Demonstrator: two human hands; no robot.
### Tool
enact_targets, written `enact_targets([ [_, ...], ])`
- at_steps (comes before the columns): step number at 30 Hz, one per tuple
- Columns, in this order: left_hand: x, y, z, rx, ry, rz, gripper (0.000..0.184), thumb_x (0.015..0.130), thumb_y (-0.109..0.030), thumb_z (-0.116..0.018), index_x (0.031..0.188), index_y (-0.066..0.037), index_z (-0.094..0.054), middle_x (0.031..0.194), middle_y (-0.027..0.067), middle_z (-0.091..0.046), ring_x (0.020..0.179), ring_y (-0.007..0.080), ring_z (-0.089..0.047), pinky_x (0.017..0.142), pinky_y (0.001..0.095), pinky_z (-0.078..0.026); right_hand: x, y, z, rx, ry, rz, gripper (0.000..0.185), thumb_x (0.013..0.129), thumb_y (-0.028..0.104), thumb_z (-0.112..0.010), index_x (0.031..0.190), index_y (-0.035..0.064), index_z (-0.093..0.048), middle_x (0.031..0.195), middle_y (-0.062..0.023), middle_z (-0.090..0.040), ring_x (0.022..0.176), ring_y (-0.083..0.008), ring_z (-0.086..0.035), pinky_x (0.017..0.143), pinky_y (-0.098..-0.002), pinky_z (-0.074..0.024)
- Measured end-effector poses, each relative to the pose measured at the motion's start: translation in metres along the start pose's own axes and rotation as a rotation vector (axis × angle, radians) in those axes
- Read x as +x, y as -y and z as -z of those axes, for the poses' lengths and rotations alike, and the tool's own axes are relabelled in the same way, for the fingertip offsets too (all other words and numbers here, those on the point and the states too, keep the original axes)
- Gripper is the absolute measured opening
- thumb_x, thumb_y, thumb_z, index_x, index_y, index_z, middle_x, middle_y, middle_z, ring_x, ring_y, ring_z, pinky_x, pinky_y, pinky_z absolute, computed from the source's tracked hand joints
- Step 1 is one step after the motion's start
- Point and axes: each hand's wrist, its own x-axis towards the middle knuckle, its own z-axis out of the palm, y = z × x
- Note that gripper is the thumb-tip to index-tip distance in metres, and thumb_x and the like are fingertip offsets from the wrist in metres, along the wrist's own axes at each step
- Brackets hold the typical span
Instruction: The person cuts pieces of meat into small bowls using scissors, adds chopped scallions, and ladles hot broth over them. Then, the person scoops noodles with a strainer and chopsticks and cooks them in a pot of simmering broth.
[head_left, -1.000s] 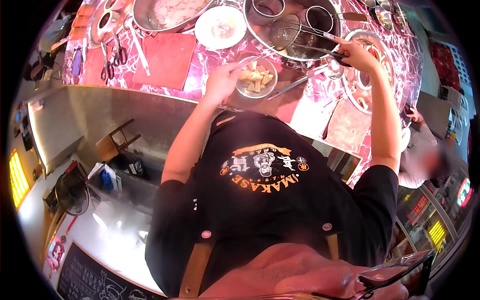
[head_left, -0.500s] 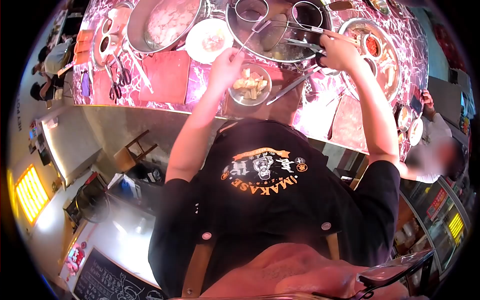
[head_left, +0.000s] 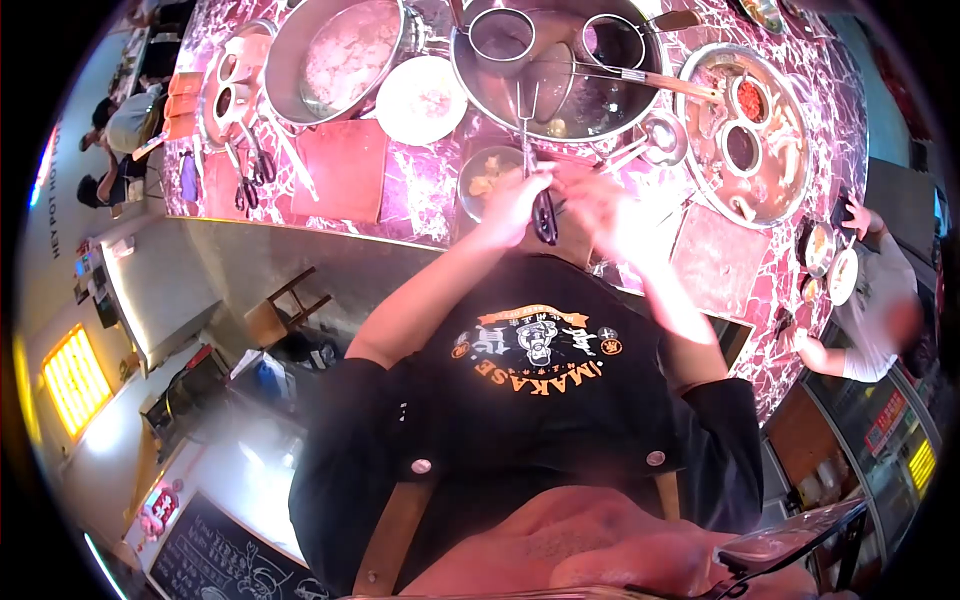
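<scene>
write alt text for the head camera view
A person's left hand holds a pronged tool beside black-handled scissors, the blurred right hand close by. On a marbled counter stand a bowl of food pieces and a large pot.

Left hand (head_left: 514, 212) holds black-handled scissors (head_left: 544, 218) beside a bowl (head_left: 468, 200), right hand (head_left: 608, 212) blurred nearby

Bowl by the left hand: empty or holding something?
Not empty: pale chunks show inside the bowl. How full, cannot tell: the left hand hides part of it.
</scene>
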Motion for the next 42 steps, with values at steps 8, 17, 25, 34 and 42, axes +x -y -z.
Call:
enact_targets([
  [8, -0.054, -0.011, 0.038, 0.232, -0.157, -0.085, 0.029, 0.092, -0.018, -0.057, 0.110, 0.002, -0.068, 0.096, 0.0093, -0.069, 0.088, 0.0150, -0.065, 0.079, 0.0269, -0.049, 0.115, -0.144, 0.124, -0.980, -0.174, 0.036, 0.022, 0.090, 0.018, -0.053, 0.111, 0.0124, -0.059, 0.103, -0.0123, -0.064, 0.105, -0.0334, -0.060, 0.086, -0.0452, -0.0492],
  [17, -0.081, -0.003, 0.086, -0.006, -0.217, -0.078, 0.036, 0.097, -0.016, -0.051, 0.129, 0.002, -0.056, 0.097, 0.0141, -0.071, 0.061, 0.0118, -0.064, 0.055, 0.0242, -0.053, 0.115, -0.065, 0.158, -0.904, -0.244, 0.217, 0.022, 0.087, 0.012, -0.060, 0.109, 0.0112, -0.058, 0.095, -0.0111, -0.062, 0.094, -0.0331, -0.060, 0.079, -0.0452, -0.0495],
  [25, -0.070, -0.014, 0.070, 0.100, -0.210, -0.053, 0.045, 0.100, -0.030, -0.055, 0.131, 0.002, -0.054, 0.100, 0.0125, -0.071, 0.060, 0.0078, -0.060, 0.053, 0.0238, -0.052, 0.212, -0.039, 0.126, -1.131, -0.064, -0.181, 0.022, 0.089, 0.020, -0.062, 0.108, 0.0109, -0.059, 0.099, -0.0147, -0.064, 0.094, -0.0353, -0.064, 0.078, -0.0458, -0.0532],
  [34, -0.020, -0.017, 0.063, 0.359, -0.235, -0.128, 0.039, 0.102, -0.033, -0.051, 0.122, 0.000, -0.062, 0.088, 0.0037, -0.067, 0.074, 0.0075, -0.060, 0.070, 0.0215, -0.047, 0.175, 0.029, 0.104, -0.907, -0.513, 0.617, 0.019, 0.089, 0.019, -0.062, 0.106, 0.0099, -0.061, 0.093, -0.0147, -0.066, 0.088, -0.0364, -0.065, 0.076, -0.0468, -0.0535],
  [42, 0.019, -0.036, -0.014, 0.112, -0.260, -0.223, 0.042, 0.100, -0.038, -0.055, 0.086, 0.001, -0.061, 0.073, 0.0030, -0.061, 0.067, 0.0109, -0.059, 0.061, 0.0257, -0.047, 0.053, 0.000, -0.047, 0.408, 0.081, -0.145, 0.039, 0.085, 0.011, -0.067, 0.118, -0.0022, -0.053, 0.100, -0.0151, -0.067, 0.095, -0.0227, -0.067, 0.083, -0.0360, -0.0526],
])
